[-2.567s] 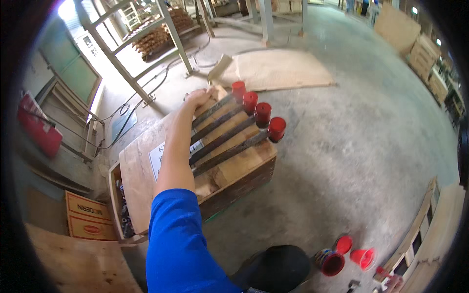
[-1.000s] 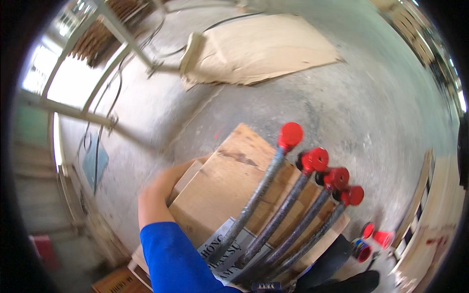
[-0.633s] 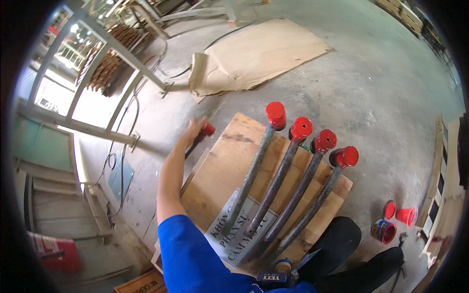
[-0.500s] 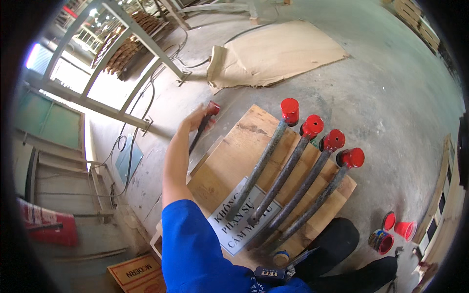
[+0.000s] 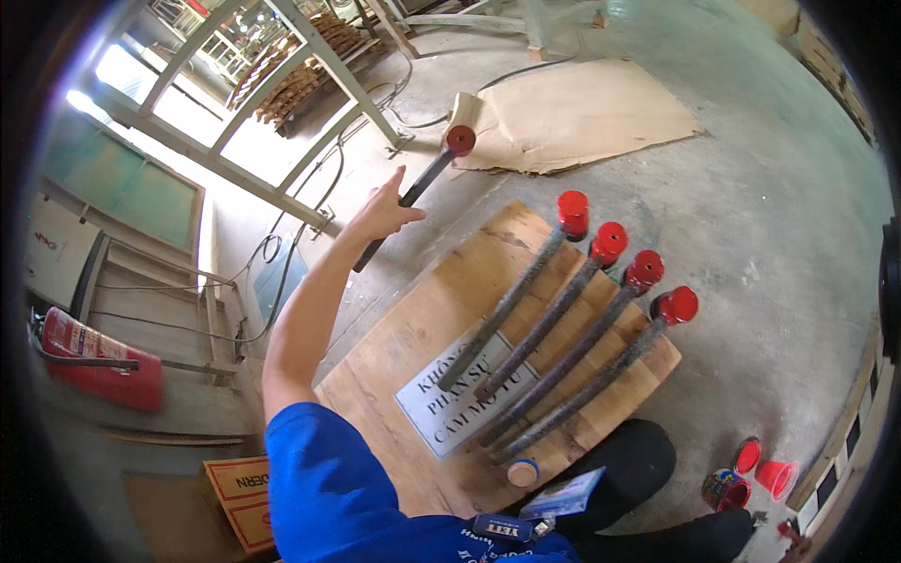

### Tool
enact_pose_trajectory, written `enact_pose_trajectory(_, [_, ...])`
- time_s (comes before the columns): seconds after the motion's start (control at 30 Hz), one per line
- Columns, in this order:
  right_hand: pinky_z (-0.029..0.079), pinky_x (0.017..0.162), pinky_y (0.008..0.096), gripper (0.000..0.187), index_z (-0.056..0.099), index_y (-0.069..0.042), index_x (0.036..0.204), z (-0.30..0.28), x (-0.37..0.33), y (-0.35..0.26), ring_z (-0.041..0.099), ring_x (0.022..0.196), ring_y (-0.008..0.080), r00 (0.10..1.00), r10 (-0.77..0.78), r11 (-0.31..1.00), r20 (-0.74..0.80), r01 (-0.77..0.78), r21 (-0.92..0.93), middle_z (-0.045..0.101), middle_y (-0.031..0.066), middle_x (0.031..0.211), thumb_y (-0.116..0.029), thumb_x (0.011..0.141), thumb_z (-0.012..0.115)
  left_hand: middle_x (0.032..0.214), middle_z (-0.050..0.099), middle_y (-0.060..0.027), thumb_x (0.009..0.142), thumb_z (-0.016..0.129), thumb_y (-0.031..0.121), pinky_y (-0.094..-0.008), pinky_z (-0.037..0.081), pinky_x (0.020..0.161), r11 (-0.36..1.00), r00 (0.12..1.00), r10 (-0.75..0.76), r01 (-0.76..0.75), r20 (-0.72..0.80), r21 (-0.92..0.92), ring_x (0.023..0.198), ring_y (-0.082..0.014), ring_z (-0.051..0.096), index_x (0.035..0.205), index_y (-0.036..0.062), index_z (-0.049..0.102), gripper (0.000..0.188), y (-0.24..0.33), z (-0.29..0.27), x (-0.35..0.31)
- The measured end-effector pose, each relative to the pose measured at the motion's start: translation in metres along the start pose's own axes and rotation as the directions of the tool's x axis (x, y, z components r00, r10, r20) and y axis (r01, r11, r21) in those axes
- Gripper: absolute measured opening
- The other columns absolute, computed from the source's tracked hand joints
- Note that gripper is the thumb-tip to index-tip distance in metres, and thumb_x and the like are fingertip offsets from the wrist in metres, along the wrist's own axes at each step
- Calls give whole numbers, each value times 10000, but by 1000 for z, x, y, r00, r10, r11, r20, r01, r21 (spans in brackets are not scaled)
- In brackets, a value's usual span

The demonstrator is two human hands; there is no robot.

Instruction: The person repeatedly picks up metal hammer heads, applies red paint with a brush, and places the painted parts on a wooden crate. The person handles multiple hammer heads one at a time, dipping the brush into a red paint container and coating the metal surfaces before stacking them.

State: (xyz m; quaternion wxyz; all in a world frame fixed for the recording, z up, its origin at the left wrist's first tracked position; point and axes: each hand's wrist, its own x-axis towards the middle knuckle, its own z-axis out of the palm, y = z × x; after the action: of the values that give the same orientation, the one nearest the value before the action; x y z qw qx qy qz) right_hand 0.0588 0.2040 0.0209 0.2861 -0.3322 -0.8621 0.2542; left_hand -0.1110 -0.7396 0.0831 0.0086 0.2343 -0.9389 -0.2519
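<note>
My left hand point(image 5: 383, 211) reaches out to the far left, beyond the edge of a wooden board. Its fingers are spread, and the palm lies over the dark handle of a mallet-like tool point(image 5: 432, 175) with a round red head. Part of that handle is hidden under the hand. Several similar tools with grey handles and red cylindrical heads point(image 5: 608, 241) rest side by side on the board point(image 5: 375, 375). Their heads stick out past its far right edge. Under the handle ends lies a printed white sign point(image 5: 434, 413). My right hand is out of the picture.
Sheet cardboard point(image 5: 591, 113) lies on the concrete floor ahead. Red-stained cups point(image 5: 777, 479) and an open paint can point(image 5: 725, 490) stand at lower right. Cables and a metal frame point(image 5: 272, 192) are at left, with a fire extinguisher point(image 5: 99, 361). A small round lid point(image 5: 523, 472) sits on the board.
My left hand has carried the red-headed tool farther away from the board, and its fingers have spread. The view has shifted a little. The tools on the board have stayed put.
</note>
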Motion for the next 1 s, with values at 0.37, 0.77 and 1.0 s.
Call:
enact_pose_trajectory(0.37, [442,412,195,350,624,-96,1024,45,31,10,451,544,35,988,-39,974,147,5,225,478,-47,660,-415,905,541,826,638,-221,644,774,291,-374,507,665,998,988,13,-4,154,-58,721,-260,648,1323,-100,338,896,78,67,-43])
enact_pose_trajectory(0.77, [389,580,186,311,621,-26,1003,57,7,-7,445,639,40,977,-147,953,156,97,288,579,-7,815,-310,941,510,975,602,-231,742,667,397,-385,445,829,943,971,233,-210,-60,259,947,-326,590,1181,-46,520,640,50,88,-72])
enact_pose_trajectory(1.0, [385,589,204,361,596,-25,1037,70,6,-6,454,665,52,961,-235,929,148,177,324,579,-2,832,-359,939,497,982,604,-206,737,674,402,-380,449,831,914,954,284,-241,-92,327,928,-323,588,1203,-37,508,661,48,86,-77])
